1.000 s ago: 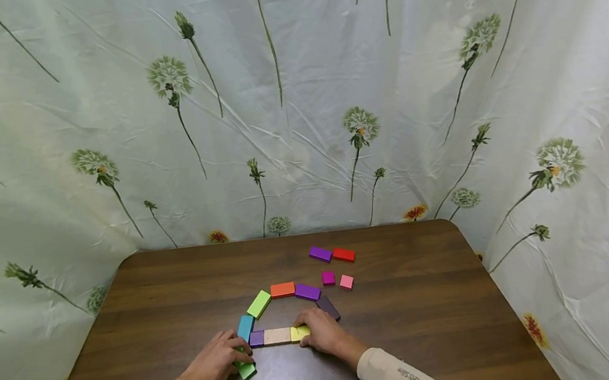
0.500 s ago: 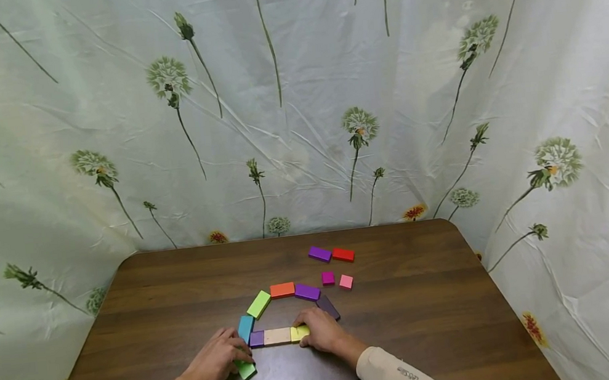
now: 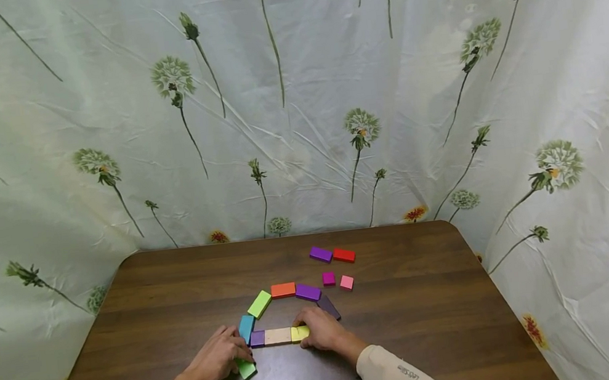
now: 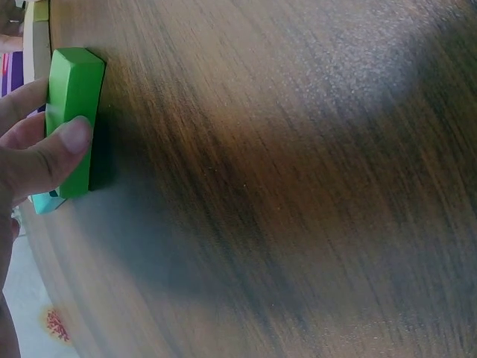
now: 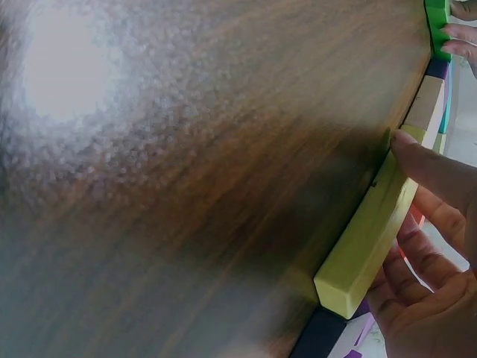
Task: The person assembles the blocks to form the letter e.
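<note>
My left hand [image 3: 221, 355] pinches a green block [image 3: 247, 369] between thumb and fingers, at the lower left end of an arch of blocks. In the left wrist view the thumb lies on the side of this green block [image 4: 83, 101]. My right hand [image 3: 323, 329] grips a yellow block [image 3: 300, 333], thumb on the near side and fingers on the far side. The yellow block ends a straight row with a beige block [image 3: 278, 336] and a short purple block [image 3: 257, 338]. The right wrist view shows the yellow block [image 5: 365, 231] lengthwise, beside a dark block [image 5: 319, 333].
Teal [image 3: 246, 327], lime [image 3: 259, 304], orange [image 3: 283, 290], purple [image 3: 308, 292] and dark purple [image 3: 328, 307] blocks form the arch on the brown wooden table [image 3: 418, 320]. Behind it lie loose magenta [image 3: 329, 279], pink [image 3: 346, 282], violet [image 3: 320, 254] and red [image 3: 344, 255] blocks. A floral curtain [image 3: 300, 153] hangs beyond.
</note>
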